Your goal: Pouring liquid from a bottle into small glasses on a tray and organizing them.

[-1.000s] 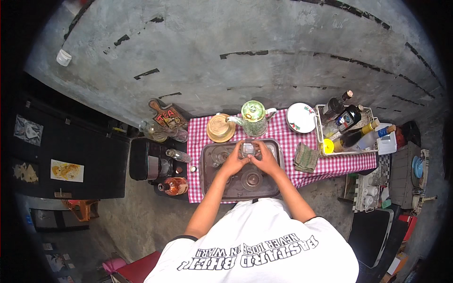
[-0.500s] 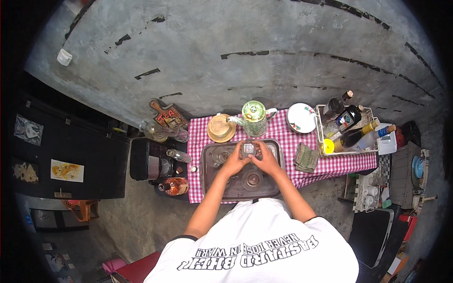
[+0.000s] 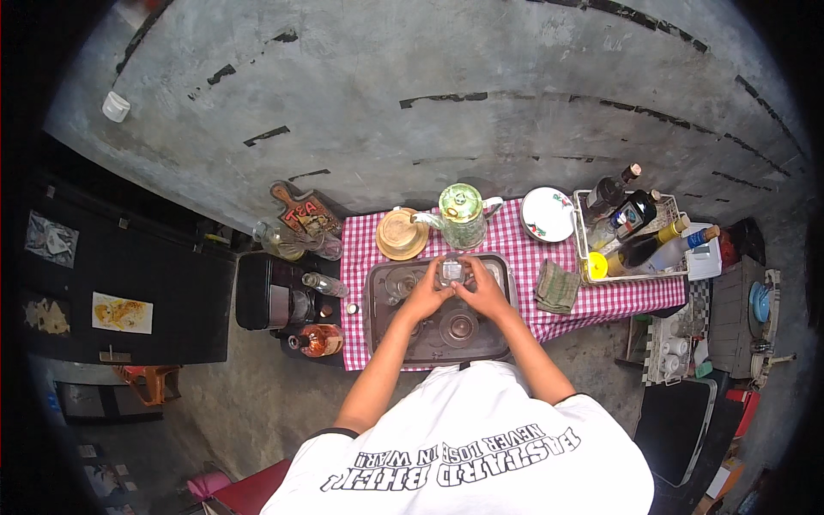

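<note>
Both my hands are wrapped round a small clear glass [image 3: 451,270] over the far middle of a dark brown tray [image 3: 378,335]. My left hand [image 3: 426,297] grips its left side and my right hand [image 3: 482,294] its right side, with the thumbs close together at the near side. On the tray, left of my left hand, stands another clear glass [image 3: 400,283]. A round clear glass dish [image 3: 459,327] sits nearer to me, between my forearms. Part of a further glass piece shows beside my left wrist, mostly hidden by it.
A green patterned teapot [image 3: 463,210] stands behind the tray on a checked tablecloth [image 3: 360,236]. Around it are a round wooden lid [image 3: 402,233], a white plate [image 3: 548,215], a folded cloth [image 3: 557,287] and a wire basket [image 3: 639,276] of bottles. An orange-brown bottle [image 3: 319,340] stands left.
</note>
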Available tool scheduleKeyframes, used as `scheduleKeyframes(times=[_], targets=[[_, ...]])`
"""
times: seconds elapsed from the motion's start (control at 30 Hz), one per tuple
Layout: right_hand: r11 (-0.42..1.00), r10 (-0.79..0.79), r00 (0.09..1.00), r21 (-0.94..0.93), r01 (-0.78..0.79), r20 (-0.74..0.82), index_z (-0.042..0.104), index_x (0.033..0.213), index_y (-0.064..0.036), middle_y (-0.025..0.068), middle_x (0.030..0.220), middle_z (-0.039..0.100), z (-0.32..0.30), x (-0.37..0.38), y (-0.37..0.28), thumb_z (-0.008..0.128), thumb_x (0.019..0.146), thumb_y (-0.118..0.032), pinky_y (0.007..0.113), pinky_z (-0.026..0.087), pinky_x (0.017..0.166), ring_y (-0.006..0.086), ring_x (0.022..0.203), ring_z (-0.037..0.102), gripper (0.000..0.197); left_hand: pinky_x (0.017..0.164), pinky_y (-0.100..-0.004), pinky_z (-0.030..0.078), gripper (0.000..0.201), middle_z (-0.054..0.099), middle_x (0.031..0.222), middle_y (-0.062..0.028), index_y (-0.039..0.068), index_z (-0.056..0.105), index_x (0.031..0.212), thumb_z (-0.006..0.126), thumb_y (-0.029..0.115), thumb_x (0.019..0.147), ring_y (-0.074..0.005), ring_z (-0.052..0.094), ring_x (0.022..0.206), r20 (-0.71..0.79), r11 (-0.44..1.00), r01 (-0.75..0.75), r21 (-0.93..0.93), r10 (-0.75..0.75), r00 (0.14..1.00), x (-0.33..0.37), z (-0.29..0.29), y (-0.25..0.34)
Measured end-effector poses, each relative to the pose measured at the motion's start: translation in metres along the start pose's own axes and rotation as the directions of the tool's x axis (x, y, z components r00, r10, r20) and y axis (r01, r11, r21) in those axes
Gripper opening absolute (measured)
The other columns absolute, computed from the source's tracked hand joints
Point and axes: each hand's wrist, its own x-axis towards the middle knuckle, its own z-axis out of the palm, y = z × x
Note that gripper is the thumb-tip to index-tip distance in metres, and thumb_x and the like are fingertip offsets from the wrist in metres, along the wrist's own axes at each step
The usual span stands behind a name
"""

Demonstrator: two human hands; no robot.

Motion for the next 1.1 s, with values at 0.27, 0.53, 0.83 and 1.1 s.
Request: scheduleKeyframes(times=[0.27, 0.53, 0.83, 1.1], targets=[[1.000, 0.012, 1.000, 0.003, -0.012, -0.004, 0.047, 0.133, -0.0027, 0.0144, 0.126, 0.056, 0.000, -0.001, 0.003, 0.074, 0.084, -0.018, 0.034, 0.052, 0.082, 0.0254, 0.109, 0.060, 0.058, 0.088, -0.0365, 0.047, 0.080, 0.057, 0.120, -0.0158, 0.014, 0.032, 0.148, 0.074, 0.012, 0.081, -0.0218, 0.055, 0.093, 0.004, 0.997, 0.000, -0.075, 0.000, 1.000, 0.002, 0.001, -0.001], [1.000, 0.015, 1.000, 0.009, -0.015, 0.004, 0.047, 0.133, -0.0030, 0.0141, 0.126, 0.056, 0.000, -0.001, 0.002, 0.074, 0.084, -0.018, 0.034, 0.052, 0.082, 0.0255, 0.109, 0.060, 0.058, 0.091, -0.0371, 0.047, 0.078, 0.056, 0.127, -0.0169, 0.013, 0.032, 0.148, 0.074, 0.011, 0.082, -0.0221, 0.057, 0.097, 0.026, 0.997, 0.044, -0.068, -0.043, 0.999, 0.003, 0.000, 0.000], [1.000, 0.013, 1.000, -0.026, -0.013, 0.007, 0.047, 0.133, -0.0024, 0.0144, 0.125, 0.056, 0.002, 0.001, 0.003, 0.074, 0.084, -0.016, 0.033, 0.053, 0.081, 0.0257, 0.107, 0.059, 0.057, 0.081, -0.0351, 0.049, 0.082, 0.057, 0.126, -0.0179, 0.010, 0.028, 0.151, 0.073, 0.011, 0.082, -0.0204, 0.058, 0.084, -0.030, 0.998, 0.001, -0.065, -0.003, 1.000, -0.001, 0.001, 0.001], [1.000, 0.010, 1.000, -0.012, -0.010, -0.007, 0.044, 0.134, -0.0010, 0.0174, 0.127, 0.055, 0.006, -0.001, 0.002, 0.073, 0.084, -0.015, 0.034, 0.053, 0.080, 0.0278, 0.108, 0.061, 0.060, 0.081, -0.0371, 0.049, 0.079, 0.059, 0.117, -0.0181, 0.015, 0.031, 0.150, 0.073, 0.019, 0.084, -0.0226, 0.058, 0.085, 0.014, 0.986, 0.089, -0.138, -0.088, 0.996, -0.004, 0.000, 0.003]])
